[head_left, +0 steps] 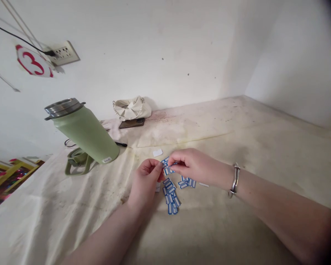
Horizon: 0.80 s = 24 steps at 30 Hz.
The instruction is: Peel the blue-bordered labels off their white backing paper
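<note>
My left hand [146,180] is closed in a pinch, thumb against the fingers. Opposite it, my right hand [186,165] also pinches, its fingertips a short way from the left ones. What sits between the fingertips is too small to make out. Small white labels with blue borders [167,170] show between and just behind the hands. Below them a strip-like heap of the same blue-edged labels [171,197] lies on the cloth, some overlapping. Another small group of labels [187,182] is under my right hand. A blank white card [157,152] lies beyond the fingers.
A tilted-looking green bottle [85,132] stands on the left, beside its green lid [78,160]. Farther back are a black pen [121,144], a phone [131,123] and a cream bag with beads [132,108]. A wrinkled cloth [237,228] covers the table, with walls behind and right.
</note>
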Tool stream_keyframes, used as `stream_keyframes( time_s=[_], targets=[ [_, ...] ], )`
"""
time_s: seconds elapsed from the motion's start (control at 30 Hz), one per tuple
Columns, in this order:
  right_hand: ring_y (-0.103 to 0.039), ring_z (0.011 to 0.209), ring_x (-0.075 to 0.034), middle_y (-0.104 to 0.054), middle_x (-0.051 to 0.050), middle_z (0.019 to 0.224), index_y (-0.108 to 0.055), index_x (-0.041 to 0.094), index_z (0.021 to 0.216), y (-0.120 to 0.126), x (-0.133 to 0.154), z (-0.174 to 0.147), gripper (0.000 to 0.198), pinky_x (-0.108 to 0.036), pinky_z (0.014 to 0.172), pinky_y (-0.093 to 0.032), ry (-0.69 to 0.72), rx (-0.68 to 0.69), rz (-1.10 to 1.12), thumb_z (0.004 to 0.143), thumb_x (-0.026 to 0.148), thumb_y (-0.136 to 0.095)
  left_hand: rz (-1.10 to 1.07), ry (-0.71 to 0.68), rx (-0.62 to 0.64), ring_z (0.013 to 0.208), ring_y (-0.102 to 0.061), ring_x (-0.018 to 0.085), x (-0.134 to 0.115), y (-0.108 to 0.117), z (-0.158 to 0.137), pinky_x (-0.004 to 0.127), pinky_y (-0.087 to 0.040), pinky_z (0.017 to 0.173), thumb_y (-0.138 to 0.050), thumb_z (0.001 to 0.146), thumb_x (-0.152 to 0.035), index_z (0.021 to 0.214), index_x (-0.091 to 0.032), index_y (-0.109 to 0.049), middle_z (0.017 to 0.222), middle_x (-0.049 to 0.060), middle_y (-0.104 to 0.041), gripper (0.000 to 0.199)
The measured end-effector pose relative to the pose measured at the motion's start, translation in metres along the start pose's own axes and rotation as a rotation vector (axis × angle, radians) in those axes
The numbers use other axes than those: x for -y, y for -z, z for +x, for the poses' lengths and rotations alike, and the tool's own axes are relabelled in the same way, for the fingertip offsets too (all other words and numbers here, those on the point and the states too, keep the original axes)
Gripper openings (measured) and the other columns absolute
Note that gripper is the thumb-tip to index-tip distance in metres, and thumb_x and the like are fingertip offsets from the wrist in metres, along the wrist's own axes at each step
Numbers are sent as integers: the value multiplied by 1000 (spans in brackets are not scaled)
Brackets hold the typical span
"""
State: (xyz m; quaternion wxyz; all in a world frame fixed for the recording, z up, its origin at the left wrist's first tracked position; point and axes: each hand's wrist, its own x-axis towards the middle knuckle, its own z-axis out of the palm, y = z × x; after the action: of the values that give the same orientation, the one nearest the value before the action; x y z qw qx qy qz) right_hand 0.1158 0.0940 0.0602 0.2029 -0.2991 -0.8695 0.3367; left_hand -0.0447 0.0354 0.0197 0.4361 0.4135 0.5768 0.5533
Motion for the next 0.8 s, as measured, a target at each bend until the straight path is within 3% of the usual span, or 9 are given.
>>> stream_keyframes(
  time_s=[0.17, 0.5, 0.67, 0.8],
  targets=[
    [-42, 52, -7, -52, 5, 59, -58, 17, 69, -7, 1, 1, 9, -21, 48, -25, -22, -68, -56, 78, 17, -57, 38, -38, 71, 51, -52, 9, -1, -2, -5, 18, -38, 49, -66, 72, -29, 74, -15, -59, 56, -2, -58, 16],
    [-41, 52, -7, -49, 6, 57, -52, 18, 67, -4, -2, 2, 11, -21, 50, -29, -44, -150, -96, 75, 16, -60, 84, -51, 79, 52, -52, 9, -9, -5, -10, 19, -40, 50, -62, 74, -24, 70, -15, -59, 56, -1, -60, 10],
    [-50, 69, -10, -55, 2, 72, -51, 18, 66, -5, -5, 3, 14, -22, 62, -36, 38, -221, -96, 73, 14, -62, 71, -56, 80, 52, -52, 10, -10, -5, -11, 20, -40, 51, -63, 73, -25, 71, -16, -59, 56, -1, -60, 10],
    [-49, 63, -10, -56, 3, 69, -50, 18, 68, -6, -6, 3, 12, -22, 57, -36, -2, -175, -37, 75, 14, -59, 85, -62, 89, 53, -52, 10, -9, -5, -10, 20, -41, 51, -62, 74, -25, 71, -16, -58, 57, -1, -59, 11]
  ],
)
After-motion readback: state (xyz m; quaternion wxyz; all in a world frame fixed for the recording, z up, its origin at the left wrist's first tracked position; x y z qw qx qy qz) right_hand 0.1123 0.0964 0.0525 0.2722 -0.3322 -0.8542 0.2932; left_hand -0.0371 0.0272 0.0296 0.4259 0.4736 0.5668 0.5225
